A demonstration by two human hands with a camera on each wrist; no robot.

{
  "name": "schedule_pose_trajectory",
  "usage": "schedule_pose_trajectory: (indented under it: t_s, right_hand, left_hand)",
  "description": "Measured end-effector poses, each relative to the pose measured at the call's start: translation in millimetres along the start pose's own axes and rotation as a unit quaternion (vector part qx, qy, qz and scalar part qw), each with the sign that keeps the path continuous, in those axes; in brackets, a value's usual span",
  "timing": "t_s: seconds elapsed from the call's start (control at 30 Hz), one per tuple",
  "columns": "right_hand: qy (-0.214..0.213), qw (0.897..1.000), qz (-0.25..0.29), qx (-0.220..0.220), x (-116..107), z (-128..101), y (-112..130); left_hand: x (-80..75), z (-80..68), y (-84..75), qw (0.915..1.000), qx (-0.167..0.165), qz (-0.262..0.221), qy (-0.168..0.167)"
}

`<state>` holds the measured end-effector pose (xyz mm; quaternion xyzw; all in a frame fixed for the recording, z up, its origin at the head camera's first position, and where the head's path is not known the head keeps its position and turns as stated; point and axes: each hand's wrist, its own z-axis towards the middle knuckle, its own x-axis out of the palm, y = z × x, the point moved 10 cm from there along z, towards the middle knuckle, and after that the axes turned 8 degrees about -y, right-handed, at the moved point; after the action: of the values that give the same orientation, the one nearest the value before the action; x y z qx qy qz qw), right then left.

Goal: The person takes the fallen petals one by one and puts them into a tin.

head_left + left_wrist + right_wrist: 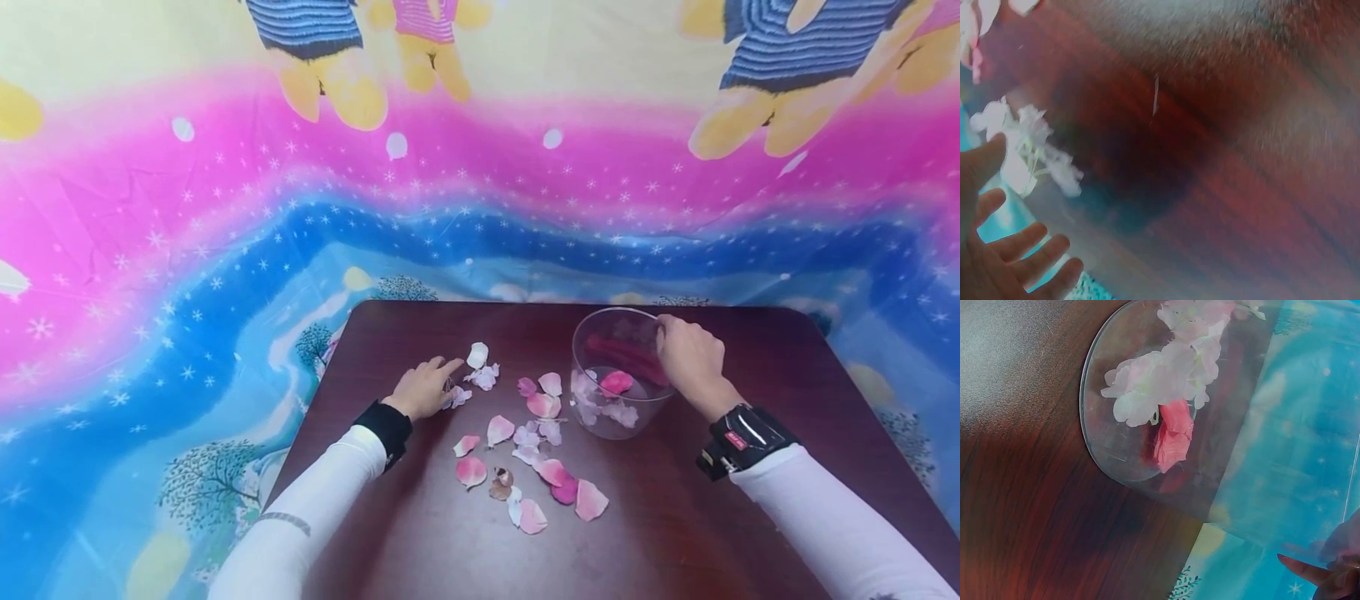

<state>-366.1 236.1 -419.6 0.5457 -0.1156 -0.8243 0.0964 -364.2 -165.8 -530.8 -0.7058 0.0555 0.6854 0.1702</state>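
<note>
Both arms are covered by long white sleeves. The left sleeve (pixel 315 492) ends in a black cuff at the wrist and carries a thin grey band across the forearm. The right wrist bears a black strapped device (pixel 738 439) with a small red marking. Both hands are bare.

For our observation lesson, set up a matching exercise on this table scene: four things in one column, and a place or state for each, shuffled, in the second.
Things:
1. left hand
2. right hand
3. bowl
4. loose petals

Places or states:
A. clear, standing upright, a few petals inside
B. scattered on the dark table, between the two arms
C. gripping the bowl's rim
D. fingers resting at a small white petal cluster

Pairs: 1-D, 2-C, 3-A, 4-B
</note>
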Motion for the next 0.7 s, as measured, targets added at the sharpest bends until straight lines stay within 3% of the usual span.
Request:
schedule_pose_trajectory:
  t_s: [0.17, 0.37, 0.7]
  right_hand:
    - [0.001, 1.0, 0.0, 0.001, -0.1, -0.7, -0.3]
    - [0.005, 1.0, 0.004, 0.004, 2.2, -1.3, -1.1]
    - [-0.001, 1.0, 0.005, 0.004, 2.2, -0.8, -2.9]
  left_hand:
    - [13.1, 1.3, -9.6, 0.9998, 0.018, 0.004, 0.004]
    - [14.0, 0.2, -16.6, 0.9991, 0.036, 0.012, -0.02]
    - [18.5, -2.3, -16.9, 0.9994, 0.017, -0.007, -0.029]
